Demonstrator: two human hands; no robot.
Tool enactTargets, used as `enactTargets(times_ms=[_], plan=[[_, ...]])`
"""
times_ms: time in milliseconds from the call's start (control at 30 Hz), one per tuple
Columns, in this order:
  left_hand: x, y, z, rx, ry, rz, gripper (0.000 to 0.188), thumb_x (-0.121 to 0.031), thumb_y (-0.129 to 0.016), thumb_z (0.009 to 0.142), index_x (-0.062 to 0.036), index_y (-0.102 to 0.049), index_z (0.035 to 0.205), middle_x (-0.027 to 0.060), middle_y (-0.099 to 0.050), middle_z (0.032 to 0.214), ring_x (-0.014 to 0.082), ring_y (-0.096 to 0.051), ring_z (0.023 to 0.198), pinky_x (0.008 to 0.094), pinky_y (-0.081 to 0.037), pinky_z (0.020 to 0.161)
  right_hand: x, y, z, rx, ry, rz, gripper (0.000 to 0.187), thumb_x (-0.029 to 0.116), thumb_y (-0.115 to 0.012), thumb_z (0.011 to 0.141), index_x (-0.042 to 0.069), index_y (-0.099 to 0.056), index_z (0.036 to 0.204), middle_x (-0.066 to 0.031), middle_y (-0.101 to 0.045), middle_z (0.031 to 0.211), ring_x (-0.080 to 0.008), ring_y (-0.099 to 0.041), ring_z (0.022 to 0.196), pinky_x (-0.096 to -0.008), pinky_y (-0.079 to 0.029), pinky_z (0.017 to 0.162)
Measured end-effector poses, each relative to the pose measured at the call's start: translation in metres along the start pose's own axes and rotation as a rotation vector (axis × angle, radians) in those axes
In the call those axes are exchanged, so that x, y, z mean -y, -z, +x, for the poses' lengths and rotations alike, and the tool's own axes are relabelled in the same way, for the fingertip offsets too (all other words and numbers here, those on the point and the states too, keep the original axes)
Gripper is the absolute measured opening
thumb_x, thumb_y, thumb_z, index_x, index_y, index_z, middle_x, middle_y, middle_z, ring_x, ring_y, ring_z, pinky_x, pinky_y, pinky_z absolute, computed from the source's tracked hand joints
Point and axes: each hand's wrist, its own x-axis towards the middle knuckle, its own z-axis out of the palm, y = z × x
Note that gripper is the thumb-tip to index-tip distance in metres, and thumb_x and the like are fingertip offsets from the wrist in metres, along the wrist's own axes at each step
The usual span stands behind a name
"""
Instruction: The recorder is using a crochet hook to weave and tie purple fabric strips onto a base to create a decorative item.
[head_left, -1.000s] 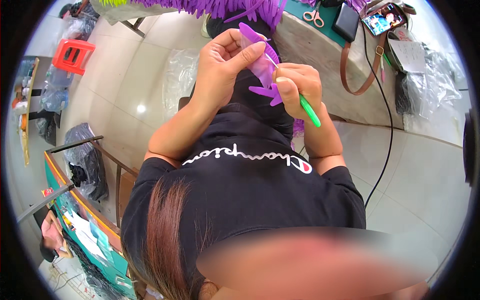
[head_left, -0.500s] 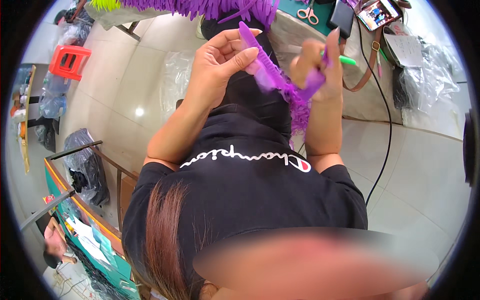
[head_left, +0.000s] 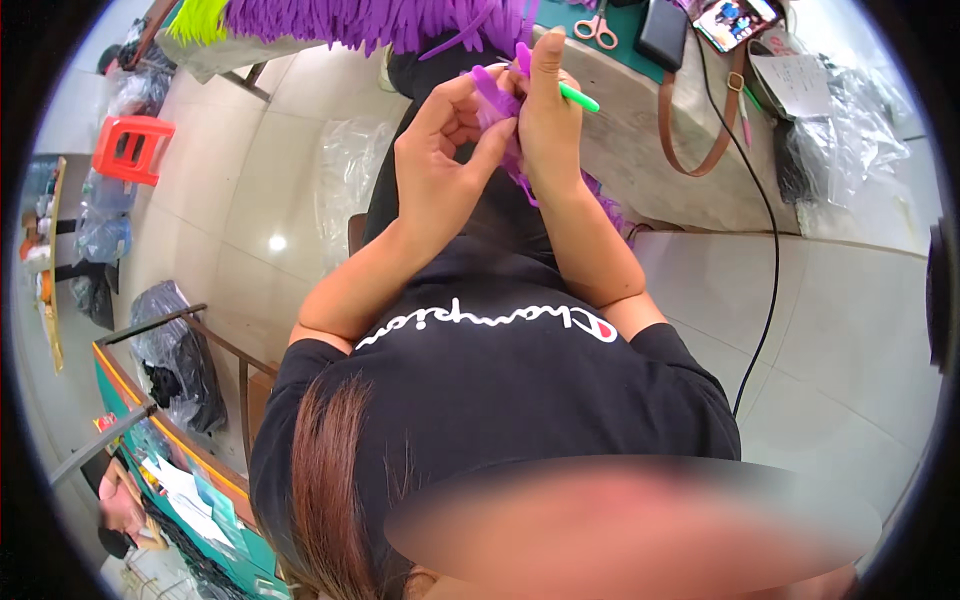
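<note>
Over my lap, my left hand [head_left: 445, 140] pinches a purple fringed strip [head_left: 497, 108] between thumb and fingers. My right hand [head_left: 553, 125] is right beside it, closed, with its thumb pointing up. Out of that hand sticks the green handle [head_left: 580, 97] of a slim tool; its other end is hidden. Purple strip ends show between the two hands and behind my right wrist.
Purple fringe [head_left: 370, 20] hangs off the table edge ahead, with lime-green fringe [head_left: 203, 20] at its left. Scissors [head_left: 597, 31], a black case [head_left: 661, 34] and a lit phone [head_left: 735, 22] lie ahead right. A brown strap [head_left: 700, 165] and black cable [head_left: 772, 220] hang at the right.
My right hand has moved left and up to meet my left hand, bringing the green-handled tool along. The purple strip, stretched between them before, is now bunched at the fingers.
</note>
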Motion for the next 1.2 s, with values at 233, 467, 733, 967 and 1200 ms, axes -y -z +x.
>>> enactTargets(times_ms=[233,467,733,967,1200], plan=[[-0.01,-0.004,-0.004,0.034,0.101,-0.172,0.045,0.008,-0.057,0.084,0.0021,-0.045,0.127,0.0073,-0.059,0.108,0.0112,-0.057,0.098,0.0245,-0.046,0.087,-0.007,-0.011,0.0,-0.02,-0.104,0.217,0.06,0.057,-0.038,0.093,0.009,-0.047,0.058,0.0027,-0.046,0.054,-0.0051,-0.039,0.051,-0.0238,-0.031,0.046],[-0.007,-0.004,-0.006,0.075,0.023,0.079,0.045,0.006,-0.057,0.086,0.0004,-0.045,0.129,0.0054,-0.059,0.097,0.0098,-0.058,0.087,0.0226,-0.047,0.079,-0.008,-0.006,-0.001,-0.068,-0.007,0.167,0.057,0.053,-0.043,0.094,0.009,-0.042,0.057,0.0051,-0.04,0.052,-0.0035,-0.033,0.049,-0.0235,-0.026,0.044],[-0.006,-0.002,-0.006,0.066,0.09,0.007,0.056,0.008,-0.06,0.081,-0.004,-0.043,0.133,0.0042,-0.06,0.091,0.0093,-0.058,0.081,0.0223,-0.046,0.075,0.001,0.003,-0.003,-0.087,0.025,0.007,0.063,0.061,-0.039,0.091,0.007,-0.046,0.06,0.0008,-0.047,0.056,-0.0063,-0.04,0.05,-0.0237,-0.032,0.047],[0.002,0.007,-0.004,-0.018,0.0,0.308,0.048,0.007,-0.062,0.077,-0.006,-0.054,0.122,0.0043,-0.062,0.081,0.0098,-0.06,0.072,0.0222,-0.047,0.068,-0.009,0.004,0.002,-0.098,-0.031,-0.01,0.059,0.062,-0.042,0.09,0.009,-0.05,0.064,0.0011,-0.045,0.057,-0.0064,-0.04,0.05,-0.0237,-0.031,0.046],[0.042,0.057,0.02,-0.106,0.121,0.142,0.012,0.004,-0.063,0.077,-0.0011,-0.065,0.088,0.0046,-0.064,0.078,0.0111,-0.06,0.071,0.024,-0.049,0.067,0.011,0.039,-0.002,-0.026,-0.233,0.239,0.054,0.059,-0.051,0.087,0.012,-0.044,0.062,0.0011,-0.041,0.055,-0.0079,-0.035,0.045,-0.0247,-0.027,0.041]])
